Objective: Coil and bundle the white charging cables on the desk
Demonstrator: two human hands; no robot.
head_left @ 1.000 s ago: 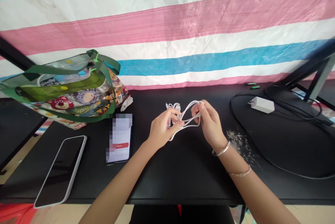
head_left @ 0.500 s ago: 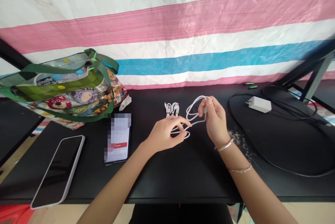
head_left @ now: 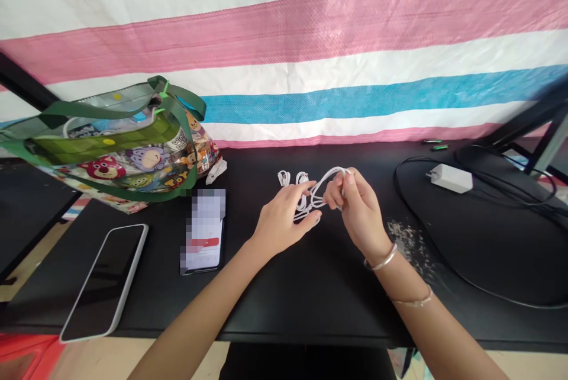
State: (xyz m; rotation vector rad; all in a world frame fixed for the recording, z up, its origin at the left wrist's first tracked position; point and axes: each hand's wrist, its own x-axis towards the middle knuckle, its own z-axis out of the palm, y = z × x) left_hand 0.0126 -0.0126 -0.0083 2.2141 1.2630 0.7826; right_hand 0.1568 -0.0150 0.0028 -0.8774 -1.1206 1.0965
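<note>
A white charging cable (head_left: 329,173) arches in loops between my two hands over the black table. My right hand (head_left: 357,205) pinches the looped end between thumb and fingers. To its left, my left hand (head_left: 281,220) has thumb and fingers apart around the lower loops, which lie between them. Part of the cable is hidden behind the left fingers. Just behind that hand, a folded white cable end (head_left: 284,178) rests on the table, and I cannot tell whether it belongs to the same cable.
Left of my hands lie a lit phone (head_left: 206,229) and a white-edged dark phone (head_left: 104,285). A cartoon-print bag (head_left: 146,164) stands behind them. On the right are a white charger (head_left: 451,179), a black cable (head_left: 426,235), small crumbs (head_left: 408,244) and two green-and-black bits (head_left: 440,147).
The left fingers have spread wider around the cable. My right hand has drawn slightly toward the left, and the loop between the hands is narrower. The view has shifted a little.
</note>
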